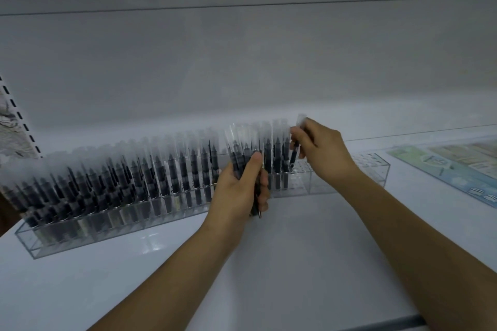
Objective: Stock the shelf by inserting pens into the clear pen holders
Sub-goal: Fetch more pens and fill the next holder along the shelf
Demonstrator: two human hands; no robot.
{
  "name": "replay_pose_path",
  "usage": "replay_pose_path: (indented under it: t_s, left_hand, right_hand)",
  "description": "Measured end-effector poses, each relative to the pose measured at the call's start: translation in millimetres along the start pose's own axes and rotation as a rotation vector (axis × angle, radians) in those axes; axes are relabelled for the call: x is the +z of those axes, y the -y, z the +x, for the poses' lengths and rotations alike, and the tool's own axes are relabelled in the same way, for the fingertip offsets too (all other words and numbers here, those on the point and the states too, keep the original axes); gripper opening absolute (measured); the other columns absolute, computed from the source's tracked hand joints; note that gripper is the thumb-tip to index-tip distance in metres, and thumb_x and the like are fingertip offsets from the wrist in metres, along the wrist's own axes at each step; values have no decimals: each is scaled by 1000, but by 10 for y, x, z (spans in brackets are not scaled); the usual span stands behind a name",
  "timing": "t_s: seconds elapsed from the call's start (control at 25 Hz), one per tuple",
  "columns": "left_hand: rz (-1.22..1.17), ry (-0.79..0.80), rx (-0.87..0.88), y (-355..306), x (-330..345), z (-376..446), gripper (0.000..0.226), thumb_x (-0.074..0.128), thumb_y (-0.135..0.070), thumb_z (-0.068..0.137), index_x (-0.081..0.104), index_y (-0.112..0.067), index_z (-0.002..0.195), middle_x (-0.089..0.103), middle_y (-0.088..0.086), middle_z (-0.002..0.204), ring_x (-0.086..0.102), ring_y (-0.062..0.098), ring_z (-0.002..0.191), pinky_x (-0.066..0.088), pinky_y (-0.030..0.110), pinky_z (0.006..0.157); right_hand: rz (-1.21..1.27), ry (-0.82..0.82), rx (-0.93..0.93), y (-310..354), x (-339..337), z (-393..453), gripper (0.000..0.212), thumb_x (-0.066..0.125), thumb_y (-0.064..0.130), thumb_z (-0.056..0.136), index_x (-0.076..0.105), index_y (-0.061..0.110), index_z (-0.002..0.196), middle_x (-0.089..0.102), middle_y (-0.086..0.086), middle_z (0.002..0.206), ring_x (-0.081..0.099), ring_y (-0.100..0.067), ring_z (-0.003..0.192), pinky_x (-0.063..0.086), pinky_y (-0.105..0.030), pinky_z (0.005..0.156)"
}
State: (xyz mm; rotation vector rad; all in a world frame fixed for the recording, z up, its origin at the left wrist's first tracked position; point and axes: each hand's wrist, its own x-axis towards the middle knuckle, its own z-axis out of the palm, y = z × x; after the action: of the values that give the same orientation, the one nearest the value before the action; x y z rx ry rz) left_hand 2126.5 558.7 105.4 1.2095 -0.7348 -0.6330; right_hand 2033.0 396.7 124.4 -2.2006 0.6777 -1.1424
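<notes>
A long clear pen holder [80,228] runs across the white shelf, packed with several upright dark pens [150,174] with frosted caps. Its right end [373,172] shows bare holes. My left hand [239,191] grips a bundle of pens [242,148] in front of the holder's middle. My right hand [320,148] pinches a single pen [294,153] by its upper part, its lower tip down at a hole just right of the last filled row.
The white shelf [295,250] extends toward me, with a grey back panel behind the holder. A printed blue-green card [451,166] lies flat at the right. A slotted upright [21,121] stands at the left edge.
</notes>
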Motion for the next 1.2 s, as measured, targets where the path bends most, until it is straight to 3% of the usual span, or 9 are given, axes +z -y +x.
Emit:
replay_pose_path:
  t_s: [0.16,0.36,0.52,0.6,0.68,0.84,0.96,1.08,1.2]
  left_hand:
    - [94,61,15,19,21,-13,32,57,-36,97,56,-7,83,55,4,60,48,18,52,40,30,47]
    - [150,116,48,55,17,-4,37,66,-42,87,63,-6,87,60,4,63,51,24,59,42,35,54]
    - [126,76,42,53,-2,5,29,64,-36,91,69,-8,86,64,4,68,54,25,65,46,35,58]
    - [98,65,37,40,7,10,23,61,-30,94,71,-9,88,65,3,69,56,23,67,47,32,56]
    - [60,58,40,31,15,12,20,60,-24,95,72,-9,92,66,4,71,58,19,67,48,28,54]
    - [62,88,94,34,-2,3,28,62,-25,93,70,0,101,68,11,79,61,21,71,51,26,57]
    - [62,80,102,19,8,-1,25,63,-23,92,70,-1,100,72,10,79,68,19,71,56,29,62]
    - [41,58,94,1,27,-4,16,61,-18,94,72,-8,93,77,10,81,74,22,74,62,34,70]
    - [69,33,73,-6,18,-19,21,62,-21,93,75,-16,77,77,10,79,71,22,66,57,30,57]
  right_hand:
    - [-167,-33,-40,-6,-3,67,35,51,35,101,56,23,69,57,25,55,52,7,56,33,-12,52]
    - [-272,60,-41,-111,68,83,47,45,34,103,41,29,57,47,9,57,44,-8,55,34,-30,57]
    - [-295,-44,52,-113,-9,64,55,36,55,100,63,14,76,59,-1,78,54,-12,69,38,-28,60]
    - [-130,-263,81,-10,-106,31,53,39,59,98,65,15,84,60,7,78,52,-4,69,36,-19,61]
    - [125,-319,50,133,-203,-33,46,49,55,96,69,16,83,54,16,59,46,-2,56,36,-12,58]
    - [395,123,-36,392,-180,-205,33,64,57,76,74,26,78,62,6,60,51,-15,54,46,-27,56]
    - [325,216,-145,397,-78,-218,26,70,49,76,73,24,74,64,2,67,53,-31,59,46,-39,57]
    - [481,116,-106,343,-142,-172,32,58,42,91,71,13,86,63,4,69,49,-17,52,38,-26,47]
    - [761,-213,36,297,-306,-98,33,46,33,103,64,10,88,68,-6,79,50,-14,50,36,-19,42]
